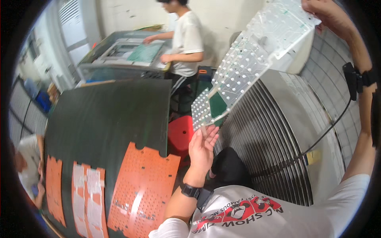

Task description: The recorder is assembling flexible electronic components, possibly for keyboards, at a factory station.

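Note:
A long translucent membrane circuit sheet (244, 67), with fine traces and rows of white dome-like dots, stretches diagonally before me. My right hand (327, 14), raised at the upper right, grips its top corner between thumb and fingers. Down at the sheet's narrow lower end is my left hand (203, 146), palm turned up, its thumb and fingers closed around the edge. A dark green patch shows through a cut-out near that end. The sheet hangs in the air, beside a metal rack of closely spaced bars (266, 135).
Orange perforated panels (145, 186) lie on a dark green table (107, 119) to my left. A red stool (180, 135) stands beside it. Beyond, a co-worker (186, 43) handles a green sheet at a framed station (119, 51). Another person (29, 170) sits at the far left.

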`<state>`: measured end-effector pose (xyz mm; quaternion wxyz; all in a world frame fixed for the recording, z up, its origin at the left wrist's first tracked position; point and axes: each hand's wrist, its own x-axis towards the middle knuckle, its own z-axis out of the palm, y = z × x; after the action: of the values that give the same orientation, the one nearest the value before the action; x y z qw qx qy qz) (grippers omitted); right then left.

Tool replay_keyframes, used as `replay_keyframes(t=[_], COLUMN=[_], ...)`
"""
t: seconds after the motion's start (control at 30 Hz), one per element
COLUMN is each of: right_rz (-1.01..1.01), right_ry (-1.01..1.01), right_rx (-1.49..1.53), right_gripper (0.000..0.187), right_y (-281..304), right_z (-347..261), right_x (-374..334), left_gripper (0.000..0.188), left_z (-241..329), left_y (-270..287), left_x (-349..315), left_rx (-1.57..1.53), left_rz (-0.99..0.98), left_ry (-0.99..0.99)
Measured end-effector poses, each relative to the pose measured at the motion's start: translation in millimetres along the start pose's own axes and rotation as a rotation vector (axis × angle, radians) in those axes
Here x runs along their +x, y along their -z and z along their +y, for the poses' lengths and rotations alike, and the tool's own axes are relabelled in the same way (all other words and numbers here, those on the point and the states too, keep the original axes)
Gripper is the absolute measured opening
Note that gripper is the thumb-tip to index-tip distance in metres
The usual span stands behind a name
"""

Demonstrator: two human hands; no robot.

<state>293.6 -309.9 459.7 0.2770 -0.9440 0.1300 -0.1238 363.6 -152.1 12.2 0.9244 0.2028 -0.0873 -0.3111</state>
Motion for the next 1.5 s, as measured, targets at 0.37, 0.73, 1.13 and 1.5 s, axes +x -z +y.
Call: replay_keyframes(t=[0.37,0.73,1.13,1.5], right_rz=[0.524,0.968,1.159,1.248], right_ry=[-0.524,-1.082,-1.319,-1.296], right_rx=[-0.039,0.463,0.634,0.626], right_gripper=[0.020,0.013,0.013,0.015], right_y=[108,56,17,8], right_z=[163,271,345,339], right_x=[-252,-545,-605,-618], left_gripper=[0.020,0.018,0.021,0.019], left_z=[-21,-222,-387,-381], left_y=[-133,-340,-376,-377], left_x=[46,38,42,30], left_rx=[0.527,1.183,1.351,1.448], left_rz=[-0.487,-1.381,-1.610,-1.483], left_ry=[0.186,0.285,0.124,0.421])
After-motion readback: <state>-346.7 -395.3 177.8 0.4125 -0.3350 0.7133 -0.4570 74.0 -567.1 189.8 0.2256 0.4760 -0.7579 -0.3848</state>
